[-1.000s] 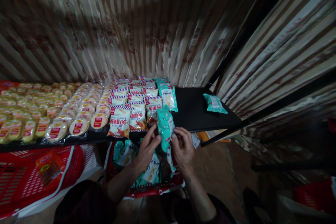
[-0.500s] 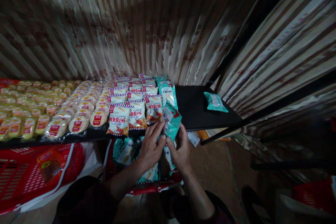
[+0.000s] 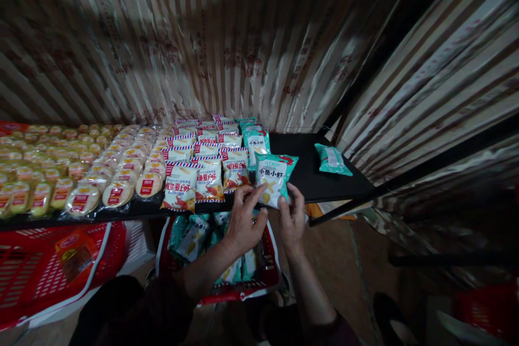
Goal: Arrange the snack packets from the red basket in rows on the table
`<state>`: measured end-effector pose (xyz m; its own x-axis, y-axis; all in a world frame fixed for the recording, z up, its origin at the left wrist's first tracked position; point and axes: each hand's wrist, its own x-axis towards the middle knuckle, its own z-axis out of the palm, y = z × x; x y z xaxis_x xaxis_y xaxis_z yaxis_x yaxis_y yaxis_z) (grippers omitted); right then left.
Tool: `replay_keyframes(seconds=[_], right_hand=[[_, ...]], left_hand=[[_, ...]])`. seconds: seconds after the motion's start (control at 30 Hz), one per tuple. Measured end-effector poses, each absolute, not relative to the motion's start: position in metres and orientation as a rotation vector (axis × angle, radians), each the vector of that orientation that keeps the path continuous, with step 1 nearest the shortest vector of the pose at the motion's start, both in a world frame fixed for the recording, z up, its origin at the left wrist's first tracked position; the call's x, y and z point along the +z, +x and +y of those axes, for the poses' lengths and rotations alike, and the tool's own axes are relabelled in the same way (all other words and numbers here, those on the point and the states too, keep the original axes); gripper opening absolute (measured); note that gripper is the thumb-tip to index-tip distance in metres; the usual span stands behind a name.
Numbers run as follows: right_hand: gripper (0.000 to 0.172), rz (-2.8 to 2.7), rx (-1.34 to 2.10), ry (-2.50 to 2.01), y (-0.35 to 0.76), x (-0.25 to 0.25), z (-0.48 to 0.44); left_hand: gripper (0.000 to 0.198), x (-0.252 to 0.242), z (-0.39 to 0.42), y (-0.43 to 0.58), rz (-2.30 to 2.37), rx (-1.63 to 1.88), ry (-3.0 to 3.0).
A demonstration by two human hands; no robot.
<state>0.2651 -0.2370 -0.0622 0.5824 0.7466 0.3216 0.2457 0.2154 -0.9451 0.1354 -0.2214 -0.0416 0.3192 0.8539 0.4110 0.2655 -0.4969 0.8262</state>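
Note:
A teal and white snack bag (image 3: pixel 271 178) stands tilted at the front edge of the black shelf (image 3: pixel 295 146), its printed front facing me. My right hand (image 3: pixel 292 221) pinches its lower right corner. On its lower left side, the index finger of my left hand (image 3: pixel 245 221) presses against the front, with the thumb below. Behind it are matching teal bags (image 3: pixel 256 143) in a row. White and red snack bags (image 3: pixel 208 178) stand in rows to the left. Below my hands, a red basket (image 3: pixel 227 296) holds several more teal bags (image 3: pixel 194 238), partly hidden by my left arm.
One teal bag (image 3: pixel 332 158) lies apart on the shelf's right side. Round wrapped crackers (image 3: pixel 117 193) and yellow wrapped snacks (image 3: pixel 20 197) fill the left. Another red basket (image 3: pixel 24 265) holds an orange package (image 3: pixel 75 251). A dark metal bar (image 3: pixel 344 208) slants at the right.
The snack bag has turned from a side-on, crumpled pose to show its full front, shifting slightly right. My hands have spread apart, the right one moving right.

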Motion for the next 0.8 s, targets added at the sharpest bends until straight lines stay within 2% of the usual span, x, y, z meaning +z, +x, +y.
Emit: replay_keyframes(seconds=[0.23,0.53,0.8], right_hand=[[0.045,-0.904,0.357,-1.386,0.289,-0.069,-0.199],[0.059,-0.951,0.367,-1.405,0.299,-0.078,-0.171],[0.059,-1.046,0.325,-1.564,0.298,-0.081,-0.158]], left_hand=[[0.049,-0.04,-0.201,0.156,1.033,1.124,2.034],[0.051,-0.037,-0.178,0.178,1.116,1.004,2.09],[0.055,-0.04,-0.167,0.183,1.274,0.864,2.179]])
